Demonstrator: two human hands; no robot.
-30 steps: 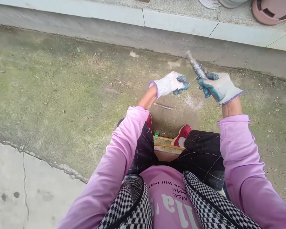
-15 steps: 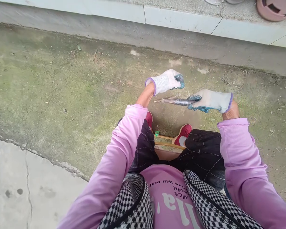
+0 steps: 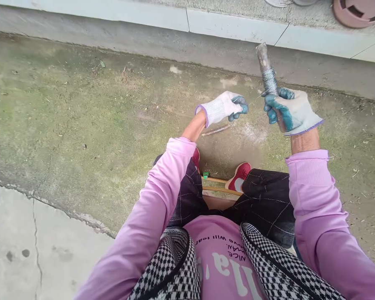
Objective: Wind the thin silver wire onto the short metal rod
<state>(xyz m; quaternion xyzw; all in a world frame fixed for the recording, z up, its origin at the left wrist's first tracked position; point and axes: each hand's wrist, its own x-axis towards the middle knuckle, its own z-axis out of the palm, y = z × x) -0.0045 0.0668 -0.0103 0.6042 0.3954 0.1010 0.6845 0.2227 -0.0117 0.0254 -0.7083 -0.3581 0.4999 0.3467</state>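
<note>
Both my hands wear white knit gloves with teal-coated fingers. My right hand [image 3: 289,110] is wrapped round a grey stick [image 3: 265,66] that points up and away, with thin wire [image 3: 270,81] wound in a coil around its middle. A fine strand of that wire runs left from the coil to my left hand [image 3: 223,107], whose fingertips are pinched on the strand. The two hands are held apart at about the same height, above the ground in front of my knees.
I sit on a low wooden stool [image 3: 220,191] with my red shoes [image 3: 240,177] on mossy concrete. A thin stick [image 3: 215,131] lies on the ground below my left hand. A raised pale kerb [image 3: 231,29] runs along the far side, with a pink pot [image 3: 359,12] on it.
The right hand swung the wire-wound stick down to lie level pointing left, then back up to point away. The left hand stayed almost still, pinched on the strand.
</note>
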